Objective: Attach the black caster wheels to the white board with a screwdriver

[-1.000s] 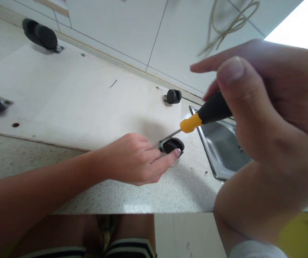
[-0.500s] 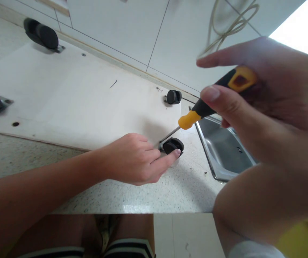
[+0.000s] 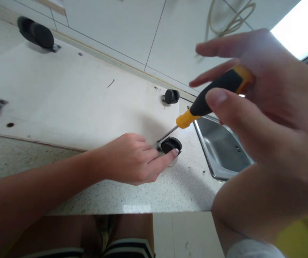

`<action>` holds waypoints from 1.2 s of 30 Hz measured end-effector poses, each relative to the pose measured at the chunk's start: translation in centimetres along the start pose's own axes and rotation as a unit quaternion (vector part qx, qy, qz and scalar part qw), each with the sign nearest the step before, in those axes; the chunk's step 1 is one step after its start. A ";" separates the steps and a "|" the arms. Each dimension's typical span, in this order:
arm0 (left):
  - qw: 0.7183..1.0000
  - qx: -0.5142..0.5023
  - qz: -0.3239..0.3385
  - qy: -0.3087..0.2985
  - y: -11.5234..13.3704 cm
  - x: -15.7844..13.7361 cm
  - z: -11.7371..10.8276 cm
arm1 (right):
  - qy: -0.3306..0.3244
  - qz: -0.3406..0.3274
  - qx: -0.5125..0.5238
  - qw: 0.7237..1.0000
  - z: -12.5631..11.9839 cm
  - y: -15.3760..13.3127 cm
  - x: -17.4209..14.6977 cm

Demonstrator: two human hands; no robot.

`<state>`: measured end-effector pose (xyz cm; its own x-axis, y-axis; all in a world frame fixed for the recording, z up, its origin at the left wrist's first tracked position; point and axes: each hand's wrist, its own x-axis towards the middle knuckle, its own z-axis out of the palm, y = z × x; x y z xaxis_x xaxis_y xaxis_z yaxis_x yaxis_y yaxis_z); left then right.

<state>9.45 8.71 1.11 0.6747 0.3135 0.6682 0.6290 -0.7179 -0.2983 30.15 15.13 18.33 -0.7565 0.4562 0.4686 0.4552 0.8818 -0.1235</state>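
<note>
On the counter, near corner of board: a black wheel [image 3: 171, 145] sits at the edge of a pale wooden board [image 3: 70, 100], close to the steel sink [image 3: 223, 150].
Left hand [image 3: 132, 159]: it lies low on the counter [image 3: 143, 193], forearm stretched from the lower left, fingers curled, and the forefinger tip presses on the wheel to steady it.
Right hand [image 3: 266, 107]: it is raised close to the camera, wrist bent, and the thumb and the inner fingers are closed around the handle of a screwdriver [image 3: 210, 100]; the upper two fingers are stretched out free.
Screwdriver: black and yellow, slanted down to the left; its metal tip reaches the bracket just beside the wheel.
Other wheels: one [image 3: 171, 96] on the far corner, two more [image 3: 35, 34] at the left end.
</note>
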 end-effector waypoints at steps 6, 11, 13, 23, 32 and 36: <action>1.000 -0.001 -0.001 0.002 0.0 0.0 -0.1 | 0.091 -0.022 -0.059 0.994 0.9 0.8 0.4; 1.000 0.005 0.001 0.002 0.0 0.0 -0.1 | -0.011 -0.045 0.058 0.997 0.5 1.3 0.5; 1.000 0.002 0.002 0.001 -0.1 0.0 -0.1 | -0.006 0.001 -0.036 0.999 0.3 0.9 0.4; 1.000 0.002 0.006 -0.001 -0.1 0.3 -0.3 | -0.003 0.041 0.050 0.998 -0.1 0.6 0.3; 1.000 0.002 0.006 -0.001 -0.2 0.0 -0.1 | 0.128 -0.070 0.090 0.985 2.9 0.8 1.1; 1.000 0.001 0.005 -0.003 -0.1 0.0 -0.2 | 0.118 -0.074 0.086 0.987 3.2 1.3 1.2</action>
<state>9.32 8.67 1.31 0.6829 0.3109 0.6611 0.6234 -0.7197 -0.3056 28.35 17.17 15.93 -0.6694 0.2988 0.6801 0.2471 0.9530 -0.1755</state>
